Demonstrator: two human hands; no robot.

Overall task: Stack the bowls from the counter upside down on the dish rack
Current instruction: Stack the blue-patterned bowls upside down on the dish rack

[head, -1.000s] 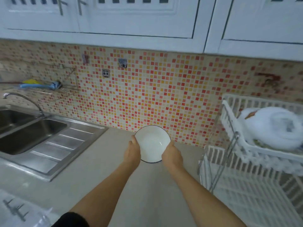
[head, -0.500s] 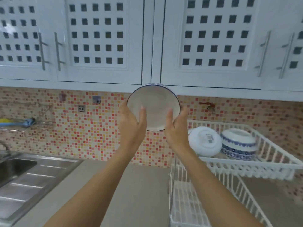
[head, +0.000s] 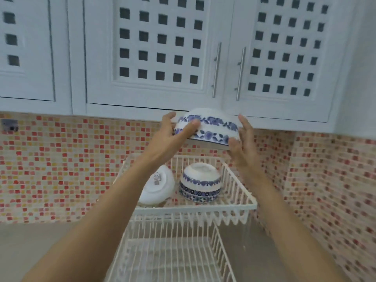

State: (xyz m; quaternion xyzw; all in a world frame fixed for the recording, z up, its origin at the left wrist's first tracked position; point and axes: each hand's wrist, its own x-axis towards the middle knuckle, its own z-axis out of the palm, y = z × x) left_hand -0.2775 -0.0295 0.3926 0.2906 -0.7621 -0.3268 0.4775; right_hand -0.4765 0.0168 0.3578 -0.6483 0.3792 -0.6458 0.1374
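A white bowl with blue flower bands [head: 211,127] is held upside down in the air between my left hand [head: 175,135] and my right hand [head: 243,143]. It hangs above the top tier of the white wire dish rack [head: 195,208]. On that tier stands an upside-down stack of blue-patterned bowls [head: 200,183], directly below the held bowl. To its left a plain white bowl [head: 157,188] leans on its side, base toward me, partly hidden by my left forearm.
The rack's lower tier [head: 173,259] shows bare wire below. White wall cabinets with metal handles [head: 216,70] hang close above the held bowl. Mosaic tile wall [head: 61,163] runs behind, and the beige counter [head: 30,241] lies to the left.
The bowl went from the counter up to chest height, then was flipped rim-down and carried right over the rack's top tier. My view swung right and up, away from the sink.
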